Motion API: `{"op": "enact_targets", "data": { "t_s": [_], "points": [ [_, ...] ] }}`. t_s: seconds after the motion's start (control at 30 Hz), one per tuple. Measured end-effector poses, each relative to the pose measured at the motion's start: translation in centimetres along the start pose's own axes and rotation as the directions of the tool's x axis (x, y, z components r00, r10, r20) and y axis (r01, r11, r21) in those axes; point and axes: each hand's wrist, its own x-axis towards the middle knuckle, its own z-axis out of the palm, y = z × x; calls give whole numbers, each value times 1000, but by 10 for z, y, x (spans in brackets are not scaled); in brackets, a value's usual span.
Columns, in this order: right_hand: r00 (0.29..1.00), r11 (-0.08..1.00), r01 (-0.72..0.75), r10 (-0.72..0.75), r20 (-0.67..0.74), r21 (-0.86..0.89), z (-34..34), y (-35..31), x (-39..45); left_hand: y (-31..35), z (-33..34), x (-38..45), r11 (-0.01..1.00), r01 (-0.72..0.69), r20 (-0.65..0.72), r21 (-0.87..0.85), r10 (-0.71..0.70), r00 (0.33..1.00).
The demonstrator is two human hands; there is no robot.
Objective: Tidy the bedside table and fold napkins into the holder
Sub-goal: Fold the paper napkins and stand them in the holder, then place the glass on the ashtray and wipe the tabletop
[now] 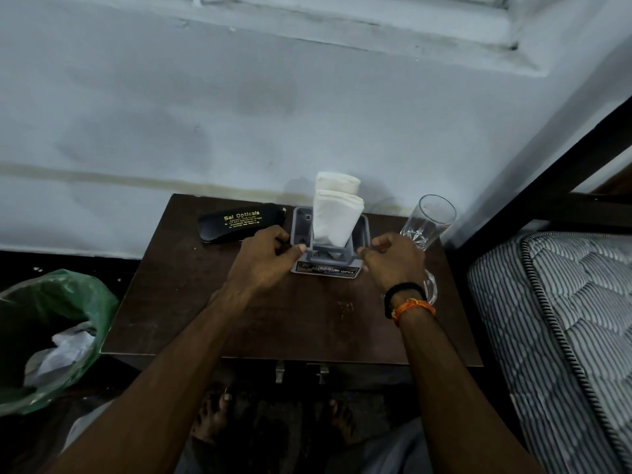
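Observation:
A grey napkin holder [363, 234] stands at the back middle of the dark brown bedside table [280, 319]. Two folded white napkins [337, 213] stick upright out of it. My left hand [263, 258] grips the holder's left side with thumb and fingers. On the holder's right side, my right hand [393, 261] holds it with curled fingers. A black spectacle case [239, 222] with gold lettering lies left of the holder. A clear glass mug [429, 224] stands to the right, partly hidden behind my right hand.
A green-lined waste bin [51, 333] with crumpled paper inside sits on the floor at the left. A striped mattress [554, 336] on a dark bed frame borders the table on the right. The grey wall rises just behind the table.

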Motion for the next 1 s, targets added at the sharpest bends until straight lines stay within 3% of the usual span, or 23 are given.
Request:
{"op": "enact_targets", "data": {
  "t_s": [0.37,0.8,0.9,1.0],
  "points": [
    [989,999,-21,16,-144,-33,-1,-2,19,11,24,19,996,-63,-69,-62,58,996],
    [988,999,-5,12,-151,45,-1,1,30,12,37,26,990,17,-60,-139,-25,998],
    [985,996,-48,59,-160,74,-5,5,32,2,47,17,995,78,-32,-66,-80,996],
    [964,988,-84,113,-242,129,-14,8,35,-9,63,5,975,28,9,219,-31,999]
  ]
}}
